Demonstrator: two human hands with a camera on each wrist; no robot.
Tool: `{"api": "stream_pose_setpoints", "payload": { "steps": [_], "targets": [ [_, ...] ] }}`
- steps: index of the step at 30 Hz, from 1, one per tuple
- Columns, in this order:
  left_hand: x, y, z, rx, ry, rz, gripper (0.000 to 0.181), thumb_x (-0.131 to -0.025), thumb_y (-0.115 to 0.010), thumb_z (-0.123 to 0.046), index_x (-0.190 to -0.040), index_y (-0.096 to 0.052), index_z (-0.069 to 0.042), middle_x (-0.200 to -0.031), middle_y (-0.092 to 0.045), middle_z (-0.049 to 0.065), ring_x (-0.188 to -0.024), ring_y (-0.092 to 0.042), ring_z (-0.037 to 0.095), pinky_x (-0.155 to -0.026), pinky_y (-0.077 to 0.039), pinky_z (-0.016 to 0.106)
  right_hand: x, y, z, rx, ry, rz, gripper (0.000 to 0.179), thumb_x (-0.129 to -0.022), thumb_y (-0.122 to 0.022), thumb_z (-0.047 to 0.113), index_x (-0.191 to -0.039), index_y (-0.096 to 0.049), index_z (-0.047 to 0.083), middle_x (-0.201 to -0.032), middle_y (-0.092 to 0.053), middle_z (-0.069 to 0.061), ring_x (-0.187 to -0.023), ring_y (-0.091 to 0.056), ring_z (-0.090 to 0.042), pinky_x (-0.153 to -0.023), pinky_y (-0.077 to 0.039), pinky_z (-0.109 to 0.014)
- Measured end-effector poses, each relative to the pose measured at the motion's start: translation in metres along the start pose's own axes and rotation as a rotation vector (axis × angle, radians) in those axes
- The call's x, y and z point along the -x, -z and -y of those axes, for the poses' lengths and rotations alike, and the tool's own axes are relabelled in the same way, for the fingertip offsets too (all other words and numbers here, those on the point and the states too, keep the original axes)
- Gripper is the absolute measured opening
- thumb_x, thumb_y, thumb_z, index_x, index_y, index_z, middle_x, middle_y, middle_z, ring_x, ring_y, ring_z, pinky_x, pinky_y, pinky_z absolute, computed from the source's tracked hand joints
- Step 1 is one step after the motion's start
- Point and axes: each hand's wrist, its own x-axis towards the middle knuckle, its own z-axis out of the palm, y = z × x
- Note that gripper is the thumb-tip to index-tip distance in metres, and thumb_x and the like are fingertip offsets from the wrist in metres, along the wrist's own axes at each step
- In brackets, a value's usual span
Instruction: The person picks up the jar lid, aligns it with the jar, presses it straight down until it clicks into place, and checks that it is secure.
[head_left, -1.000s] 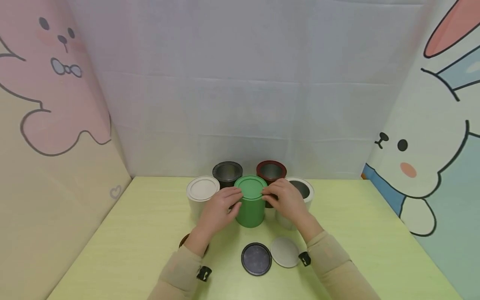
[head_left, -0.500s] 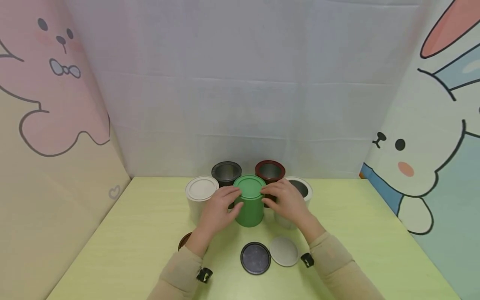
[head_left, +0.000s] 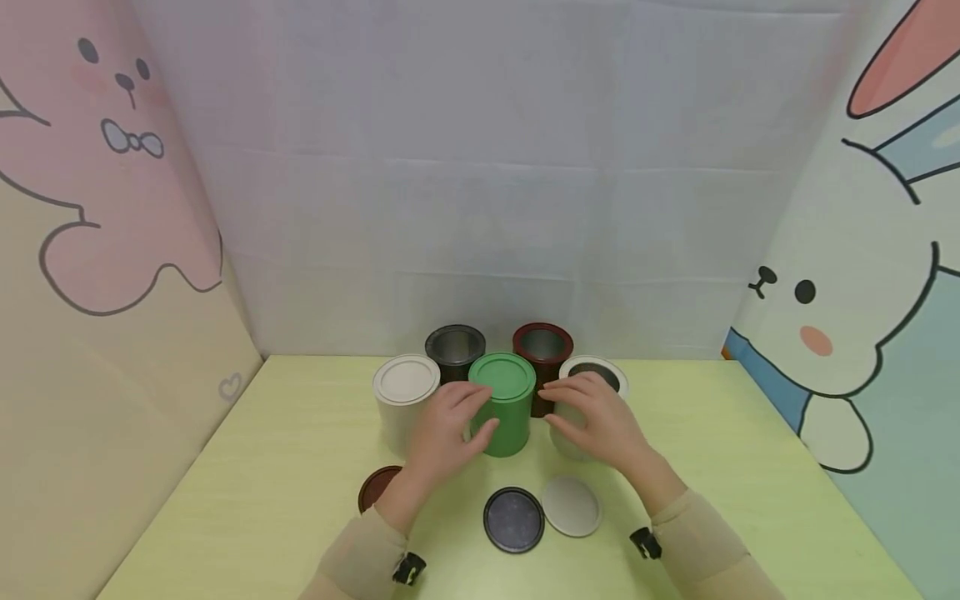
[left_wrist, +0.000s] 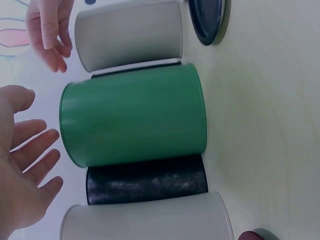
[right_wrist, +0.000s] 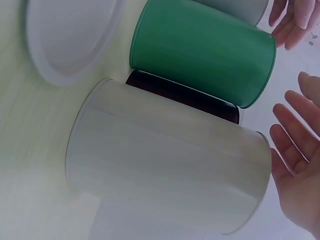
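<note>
A green can [head_left: 503, 421] with a green lid [head_left: 502, 377] on it stands at the front middle of a group of cans. My left hand [head_left: 444, 433] is just left of it, fingers spread and holding nothing; the left wrist view shows its fingertips apart from the can. On the other side my right hand [head_left: 597, 421] hovers before the open white can [head_left: 566, 442], fingers relaxed and nothing in them. A lidded white can [head_left: 397, 417] stands behind my left hand. Farther back are an open black can [head_left: 455, 346] and an open dark red can [head_left: 543, 348].
Loose lids lie nearer on the table [head_left: 247, 492]: a dark one [head_left: 513, 520], a whitish one [head_left: 572, 506] touching or close to it, and a brown-red one [head_left: 377, 487] partly behind my left forearm. A white cloth wall [head_left: 480, 217] rises behind the cans.
Both hands have come off the green lid's rim and moved back toward me. My right hand has also shifted right. The cans and loose lids stay put.
</note>
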Motion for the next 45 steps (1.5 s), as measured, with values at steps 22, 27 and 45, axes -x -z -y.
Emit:
{"api": "stream_pose_setpoints", "payload": {
  "steps": [22,27,45],
  "targets": [
    [0.032,-0.026,-0.05,0.05,-0.031,0.324,0.062,-0.081,-0.079,-0.039,-0.131,-0.063,-0.006,-0.127,-0.063,0.004,-0.117,-0.057,0.021,-0.099,-0.048,0.037,0.075,0.011,0.008,-0.077,0.007,0.157,0.042,-0.08,-0.084,0.022,-0.119,-0.07,0.015,-0.118,-0.065,0.006,-0.108,-0.06,-0.017,-0.088,-0.051,-0.036],
    [0.039,-0.038,-0.052,0.047,0.039,0.47,0.072,-0.084,-0.074,-0.051,-0.138,-0.057,-0.007,-0.136,-0.058,0.003,-0.124,-0.052,0.02,-0.103,-0.045,0.037,0.088,0.011,0.005,-0.066,0.003,0.203,0.051,-0.074,-0.087,0.02,-0.121,-0.069,0.014,-0.119,-0.064,0.005,-0.109,-0.059,-0.017,-0.088,-0.051,-0.037],
    [0.05,-0.063,-0.062,-0.032,0.088,0.604,0.081,-0.079,-0.073,-0.064,-0.14,-0.056,-0.014,-0.142,-0.054,0.006,-0.128,-0.05,0.022,-0.106,-0.042,0.037,0.115,-0.001,-0.011,-0.068,-0.003,0.353,0.069,-0.07,-0.089,0.033,-0.13,-0.063,0.012,-0.13,-0.06,-0.005,-0.113,-0.055,-0.023,-0.089,-0.052,-0.045]
  ]
}}
